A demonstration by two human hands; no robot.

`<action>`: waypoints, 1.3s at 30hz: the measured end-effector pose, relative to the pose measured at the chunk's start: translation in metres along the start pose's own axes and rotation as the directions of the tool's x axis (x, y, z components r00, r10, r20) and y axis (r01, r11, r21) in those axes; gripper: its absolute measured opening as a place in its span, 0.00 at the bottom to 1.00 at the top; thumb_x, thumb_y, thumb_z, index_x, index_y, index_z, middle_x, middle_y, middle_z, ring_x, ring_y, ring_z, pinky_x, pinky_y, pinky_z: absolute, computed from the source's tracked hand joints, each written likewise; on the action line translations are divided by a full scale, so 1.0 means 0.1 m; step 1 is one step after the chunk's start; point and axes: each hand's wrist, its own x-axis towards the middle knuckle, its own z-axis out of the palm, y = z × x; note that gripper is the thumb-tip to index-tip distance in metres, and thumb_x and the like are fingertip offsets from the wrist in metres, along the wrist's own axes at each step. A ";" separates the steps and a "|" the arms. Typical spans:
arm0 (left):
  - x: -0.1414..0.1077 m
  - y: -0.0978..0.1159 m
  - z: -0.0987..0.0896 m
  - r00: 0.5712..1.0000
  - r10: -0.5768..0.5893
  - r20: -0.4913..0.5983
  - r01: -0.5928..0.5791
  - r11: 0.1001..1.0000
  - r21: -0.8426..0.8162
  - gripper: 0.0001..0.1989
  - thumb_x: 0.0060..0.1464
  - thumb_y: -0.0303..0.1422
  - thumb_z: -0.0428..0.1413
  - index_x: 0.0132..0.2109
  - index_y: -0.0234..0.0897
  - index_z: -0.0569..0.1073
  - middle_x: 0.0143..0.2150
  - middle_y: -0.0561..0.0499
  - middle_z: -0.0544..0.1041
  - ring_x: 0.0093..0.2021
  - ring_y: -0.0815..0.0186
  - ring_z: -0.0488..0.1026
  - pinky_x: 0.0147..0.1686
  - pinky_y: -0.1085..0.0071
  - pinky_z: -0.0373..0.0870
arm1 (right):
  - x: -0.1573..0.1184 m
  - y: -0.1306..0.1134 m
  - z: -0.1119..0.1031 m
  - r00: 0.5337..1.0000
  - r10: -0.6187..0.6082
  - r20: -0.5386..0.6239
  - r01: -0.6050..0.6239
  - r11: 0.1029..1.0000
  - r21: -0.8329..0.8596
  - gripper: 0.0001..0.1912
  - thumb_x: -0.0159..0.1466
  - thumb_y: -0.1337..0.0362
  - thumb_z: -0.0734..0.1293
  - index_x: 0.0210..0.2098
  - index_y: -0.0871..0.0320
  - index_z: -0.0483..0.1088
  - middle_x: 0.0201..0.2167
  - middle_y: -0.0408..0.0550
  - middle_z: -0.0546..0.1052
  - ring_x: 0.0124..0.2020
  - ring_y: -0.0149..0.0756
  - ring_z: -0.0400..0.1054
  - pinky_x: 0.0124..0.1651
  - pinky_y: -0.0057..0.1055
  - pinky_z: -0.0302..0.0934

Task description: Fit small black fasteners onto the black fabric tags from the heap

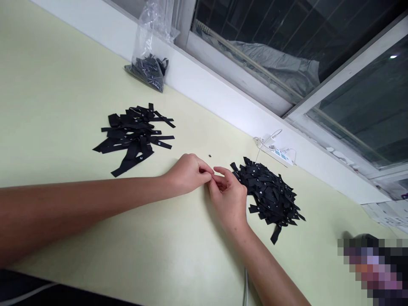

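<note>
My left hand (190,173) is closed in a pinch above the middle of the table. Its fingertips meet those of my right hand (228,193), which is also closed, thumb and fingers curled together. Whatever lies between the fingertips is hidden or too small to make out. A tiny dark bit (209,156) rests on the table just beyond the hands. Right of my right hand spreads a dense heap of short black fabric strips (269,191) with small white marks. Beyond my left forearm lies a looser pile of similar black strips (134,131).
A clear plastic bag (148,70) with black strips inside stands against the white ledge at the back. A white power strip (277,152) with plugged cables sits by the ledge. One cable (246,280) runs under my right arm. Something blurred (376,267) occupies the lower right.
</note>
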 end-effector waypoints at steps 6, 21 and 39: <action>0.01 -0.06 0.00 0.999 0.028 -0.015 -0.029 0.999 -0.030 0.14 0.51 0.25 0.54 0.34 0.41 0.86 0.31 0.54 0.85 0.32 0.65 0.80 0.29 0.72 0.71 | -0.01 0.01 0.02 1.000 0.025 0.007 -0.025 0.999 0.047 0.15 0.64 0.62 0.69 0.49 0.55 0.75 0.36 0.49 0.86 0.32 0.42 0.81 0.39 0.38 0.76; 0.04 -0.08 -0.07 0.986 0.166 0.034 -0.169 0.979 0.119 0.11 0.54 0.28 0.56 0.39 0.39 0.84 0.36 0.52 0.84 0.34 0.66 0.79 0.32 0.73 0.71 | 0.07 0.21 -0.03 0.984 0.155 0.090 -0.173 0.955 0.241 0.15 0.60 0.57 0.73 0.45 0.57 0.76 0.39 0.52 0.83 0.35 0.40 0.78 0.40 0.36 0.75; 0.08 -0.15 -0.18 0.980 0.194 0.040 -0.197 0.976 0.096 0.12 0.62 0.30 0.53 0.46 0.38 0.81 0.42 0.52 0.84 0.38 0.67 0.78 0.37 0.71 0.70 | 0.15 0.28 -0.22 0.983 0.129 0.128 -0.137 0.989 0.056 0.11 0.66 0.55 0.65 0.39 0.55 0.73 0.27 0.43 0.75 0.25 0.34 0.65 0.28 0.29 0.58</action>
